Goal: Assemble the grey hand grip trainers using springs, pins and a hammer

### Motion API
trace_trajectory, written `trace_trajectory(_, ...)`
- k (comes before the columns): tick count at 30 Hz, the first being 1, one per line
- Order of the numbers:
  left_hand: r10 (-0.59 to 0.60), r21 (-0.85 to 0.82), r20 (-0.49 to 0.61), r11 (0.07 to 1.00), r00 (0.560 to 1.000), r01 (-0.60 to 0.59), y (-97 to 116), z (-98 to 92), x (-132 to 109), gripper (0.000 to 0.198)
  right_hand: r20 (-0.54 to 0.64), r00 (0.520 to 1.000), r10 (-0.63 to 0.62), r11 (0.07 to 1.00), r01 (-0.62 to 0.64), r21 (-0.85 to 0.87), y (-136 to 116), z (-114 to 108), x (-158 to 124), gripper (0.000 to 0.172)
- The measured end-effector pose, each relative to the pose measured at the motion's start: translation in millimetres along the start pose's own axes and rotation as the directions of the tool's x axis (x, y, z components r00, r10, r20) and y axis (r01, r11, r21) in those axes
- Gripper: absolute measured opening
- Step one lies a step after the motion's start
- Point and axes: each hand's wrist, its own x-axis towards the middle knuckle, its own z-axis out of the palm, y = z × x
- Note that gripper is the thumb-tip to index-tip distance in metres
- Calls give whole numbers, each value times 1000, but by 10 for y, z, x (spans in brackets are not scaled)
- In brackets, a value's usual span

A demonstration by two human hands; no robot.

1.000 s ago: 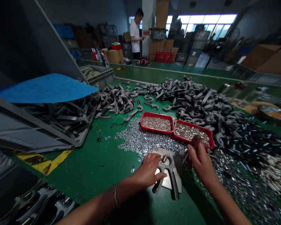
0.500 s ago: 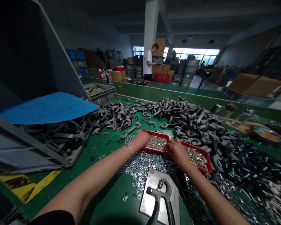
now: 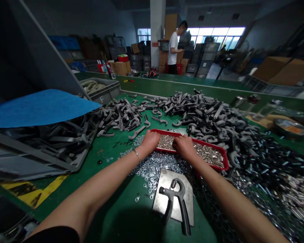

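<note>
My left hand (image 3: 151, 141) is closed at the left end of a red tray (image 3: 164, 132); its fingertips are hidden, so what they hold cannot be made out. My right hand (image 3: 183, 147) is bent over the tray's middle, fingers pinched among small metal pieces (image 3: 166, 142). To the right of that hand, more short metal pins (image 3: 209, 155) fill the tray's right part. A hand grip strengthener (image 3: 176, 199) with dark handles lies on a metal plate (image 3: 162, 202) nearer to me, untouched.
Loose metal rings (image 3: 154, 170) are spread before the tray. Grey handle parts (image 3: 200, 116) are heaped behind it. A grey crate (image 3: 78, 158) with a blue sheet (image 3: 43, 108) stands left. Dark small parts (image 3: 263, 162) lie right. A person (image 3: 173, 47) stands beyond the bench.
The view has tilted down and shifted slightly. My right hand has moved a little left over the small pieces; my left hand stays at the tray's left end. The standing person appears farther right.
</note>
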Motion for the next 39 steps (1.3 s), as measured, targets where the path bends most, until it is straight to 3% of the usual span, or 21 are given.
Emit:
trace_trajectory(4,-18,-107,-68,994,998,10,146,-150,-256,15,13,1000,27,999,-27,28,-7,3,15,22)
trace_trajectory(7,18,-295,-79,954,997,-41,414,-220,-765,12,-9,999,46,994,-45,102,-10,-1,-21,24)
trace_trajectory(10,-38,-690,45,721,998,58,689,-216,-1338,9,-42,996,78,972,-66,224,-23,-8,-55,25)
trace_trajectory(12,-44,-770,140,623,989,137,837,-189,-1597,9,-71,991,115,941,-86,327,-30,-23,-61,24)
trace_trajectory(15,11,-694,131,715,991,83,1009,-136,-1745,10,-102,976,191,853,-113,509,-22,-85,-89,17)
trace_trajectory(20,88,-484,47,873,995,-54,1158,-32,-1752,13,-57,975,215,596,-85,798,-12,-341,-493,7)
trace_trajectory(24,110,-405,10,909,994,-97,1173,16,-1777,16,8,989,147,358,-60,932,-119,-571,-1183,16)
trace_trajectory(26,115,-370,-10,923,993,-111,1172,20,-1787,18,98,989,110,157,-114,981,-198,-606,-1538,21)
trace_trajectory(29,153,-332,-27,931,988,-153,1171,12,-1799,17,255,964,72,-110,-246,963,-312,-520,-1984,22)
trace_trajectory(34,221,-272,-84,933,972,-236,1162,44,-1807,19,409,902,137,-293,-357,887,-469,-252,-2503,30)
trace_trajectory(39,377,-149,-140,906,916,-396,1108,126,-1816,23,453,846,282,-471,-289,833,-569,-161,-2801,27)
